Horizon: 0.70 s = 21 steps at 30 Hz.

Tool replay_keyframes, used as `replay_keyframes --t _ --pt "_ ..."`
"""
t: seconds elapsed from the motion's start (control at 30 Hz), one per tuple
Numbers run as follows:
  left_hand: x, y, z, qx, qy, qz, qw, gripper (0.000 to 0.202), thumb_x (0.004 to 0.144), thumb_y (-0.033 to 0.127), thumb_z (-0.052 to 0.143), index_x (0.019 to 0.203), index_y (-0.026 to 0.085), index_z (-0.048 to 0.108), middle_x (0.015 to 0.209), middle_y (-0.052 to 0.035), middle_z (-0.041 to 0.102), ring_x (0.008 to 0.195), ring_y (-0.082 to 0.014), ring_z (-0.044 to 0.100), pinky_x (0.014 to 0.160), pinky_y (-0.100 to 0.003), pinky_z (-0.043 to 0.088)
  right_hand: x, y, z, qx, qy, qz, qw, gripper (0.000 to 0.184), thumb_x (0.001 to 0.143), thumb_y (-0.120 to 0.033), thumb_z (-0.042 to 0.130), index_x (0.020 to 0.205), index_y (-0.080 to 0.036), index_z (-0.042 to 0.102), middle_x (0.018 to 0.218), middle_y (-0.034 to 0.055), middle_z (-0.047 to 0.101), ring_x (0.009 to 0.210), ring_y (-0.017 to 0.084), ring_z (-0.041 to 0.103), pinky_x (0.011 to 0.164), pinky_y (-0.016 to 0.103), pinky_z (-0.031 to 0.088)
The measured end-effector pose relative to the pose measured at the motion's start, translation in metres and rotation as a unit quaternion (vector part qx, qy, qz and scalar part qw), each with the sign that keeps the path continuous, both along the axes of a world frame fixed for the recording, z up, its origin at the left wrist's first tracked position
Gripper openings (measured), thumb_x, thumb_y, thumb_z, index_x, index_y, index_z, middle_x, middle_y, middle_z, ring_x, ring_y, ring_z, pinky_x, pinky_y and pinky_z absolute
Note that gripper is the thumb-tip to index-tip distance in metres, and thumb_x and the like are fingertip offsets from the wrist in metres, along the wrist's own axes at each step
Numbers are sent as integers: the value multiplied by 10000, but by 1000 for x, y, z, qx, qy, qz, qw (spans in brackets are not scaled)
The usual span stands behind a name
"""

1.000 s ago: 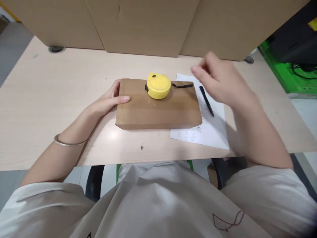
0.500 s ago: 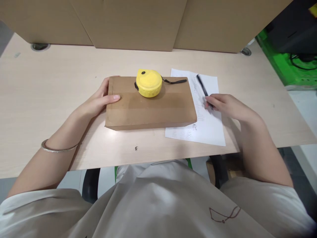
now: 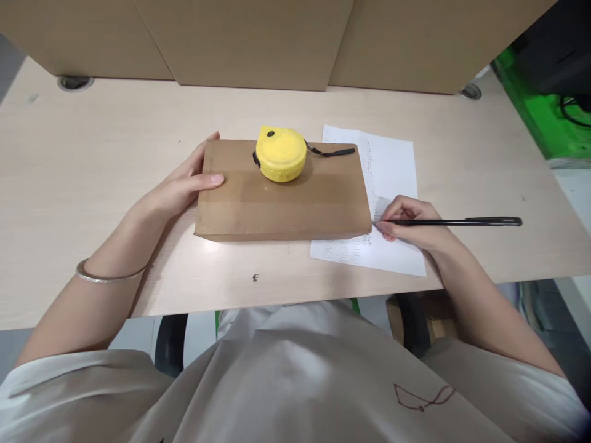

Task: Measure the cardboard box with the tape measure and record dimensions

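Note:
My left hand (image 3: 191, 176) grips the left end of a brown cardboard box (image 3: 277, 212), thumb on top and the other fingers mostly hidden along its side. On the box rests a yellow tape measure (image 3: 281, 154) with a black wrist strap (image 3: 333, 152). At the box's front right corner, my right hand (image 3: 409, 223) is closed around a black pen (image 3: 480, 221). The pen lies nearly level, its tip at the paper beside the corner and its back end pointing right. Under the box's right side, a white sheet of paper (image 3: 397, 166) with rows of small marks is partly covered.
Cardboard panels (image 3: 253, 43) stand along the back of the pale wooden table (image 3: 115, 117). Two cable holes (image 3: 75, 83) sit near its rear corners. To the right is a green surface (image 3: 530, 104) with a dark object and cable. Below the front edge are chair armrests (image 3: 172, 344).
My right hand has moved towards me to the box's front right corner. The pen has swung round, from pointing away to pointing right. My left hand keeps its hold on the box.

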<state>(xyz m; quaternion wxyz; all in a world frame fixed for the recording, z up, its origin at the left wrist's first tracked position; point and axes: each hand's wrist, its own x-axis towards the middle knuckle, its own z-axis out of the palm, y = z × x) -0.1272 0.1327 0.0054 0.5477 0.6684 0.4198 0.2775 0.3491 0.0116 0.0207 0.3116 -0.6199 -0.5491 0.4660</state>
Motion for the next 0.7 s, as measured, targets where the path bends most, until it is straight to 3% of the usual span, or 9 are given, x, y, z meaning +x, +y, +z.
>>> replay_keyframes --t 0.23,0.5,0.7 --pt "-4 -1 -4 6 3 9 1000 1147 826 611 856 1759 327 252 1863 -92 281 1700 -502 307 1345 -730 368 5 0 -5 -3 -27 17 999 439 680 -444 995 612 -216 626 513 1 593 470 107 523 478 251 385" --pt "-10 3 -11 35 -17 -27 999 998 917 552 810 1749 362 292 1823 -93 356 1660 -489 396 1298 -714 453 5 -2 -2 -13 -25 14 1000 369 724 -355 949 642 -184 632 522 20 608 502 107 539 515 243 414" --pt "-9 4 -12 23 -15 -20 999 1020 894 568 828 1739 376 289 1826 -79 341 1674 -499 356 1316 -748 403 4 -1 -2 -18 -28 13 999 339 678 -348 924 608 -177 640 522 23 605 486 104 531 494 232 401"
